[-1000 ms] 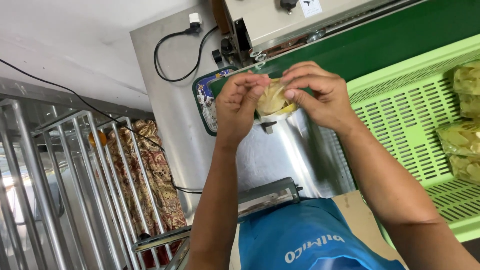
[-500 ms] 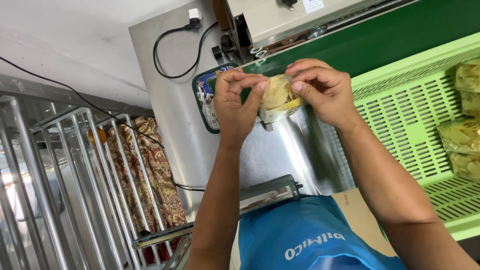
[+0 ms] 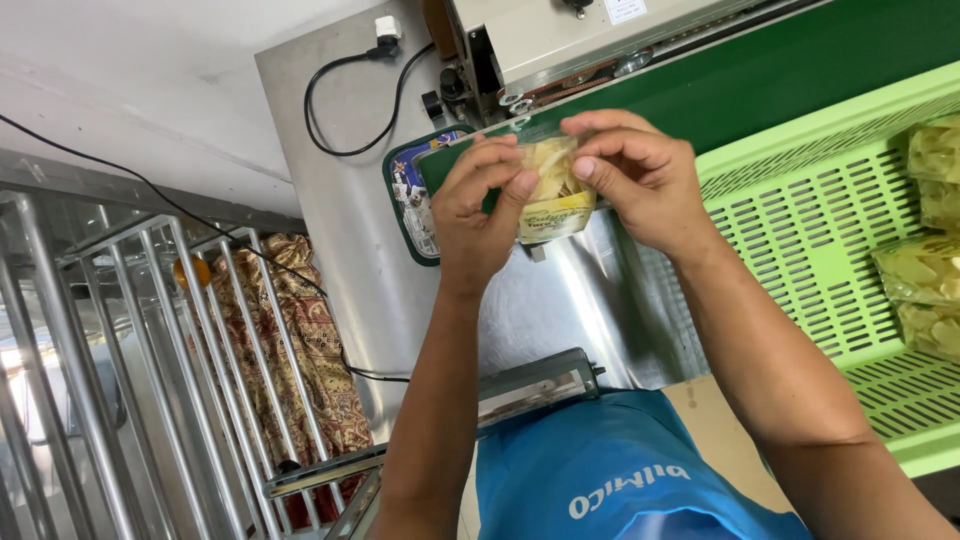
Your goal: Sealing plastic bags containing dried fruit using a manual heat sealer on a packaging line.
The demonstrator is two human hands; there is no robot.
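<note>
Both my hands hold one small clear bag of pale yellow chips [image 3: 553, 195] with a yellow label. My left hand [image 3: 482, 205] pinches its left side and my right hand [image 3: 640, 175] pinches its right side and top. The bag is up near the start of the green conveyor belt [image 3: 800, 70] of a band sealing machine [image 3: 560, 30], just below the machine's intake.
A light green slotted crate [image 3: 800, 240] at the right holds several filled chip bags [image 3: 935, 270]. A steel table [image 3: 350, 200] carries the machine and a black power cable [image 3: 340, 90]. A metal rack [image 3: 120, 380] stands at the left, with patterned cloth [image 3: 310, 340] behind it.
Both hands have lifted the bag up and slightly forward, closer to the machine's intake at the belt's start. The grip on both sides stays the same.
</note>
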